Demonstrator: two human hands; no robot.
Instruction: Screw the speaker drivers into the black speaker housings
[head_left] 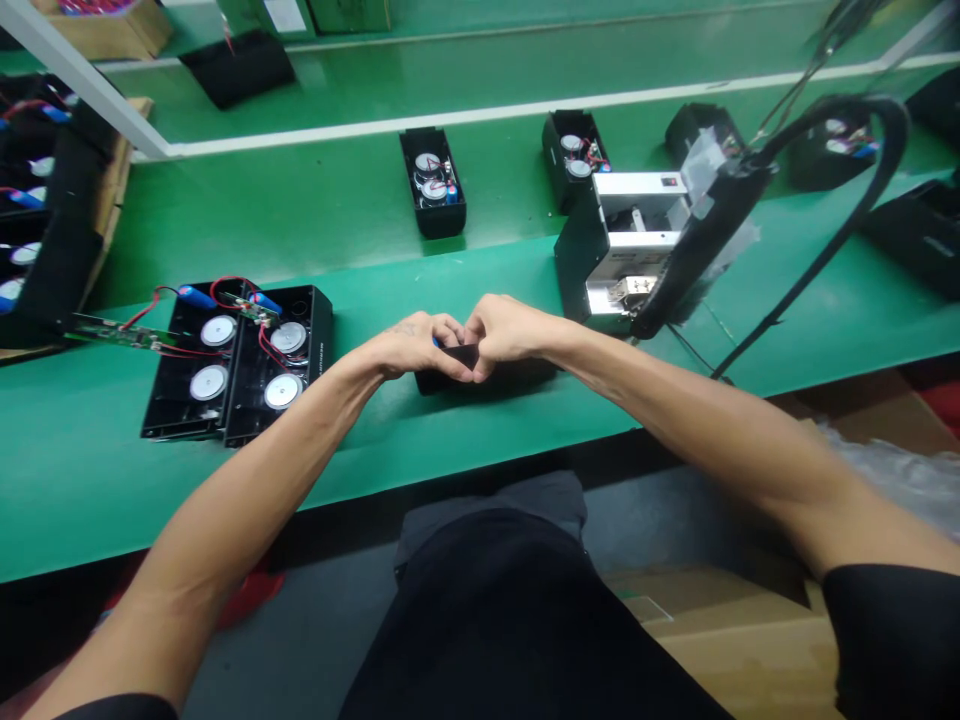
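A black plastic speaker housing [517, 378] lies on the green bench in front of me, mostly covered by my hands. My left hand [416, 345] and my right hand [506, 330] meet over its near top edge, fingers curled and pinching a small black part [459, 355]. A spot of blue shows between the fingers of my left hand. To the left sit two open black housings [240, 365] side by side, with round silver speaker drivers, red wires and blue cylinders.
A metal device [626, 245] with a black cabled tool [705, 240] leaning on it stands at right. More open housings [433, 182] [574, 155] rest on the far belt. A rack of housings [45, 220] is at far left. Cardboard boxes [750, 630] sit below the bench.
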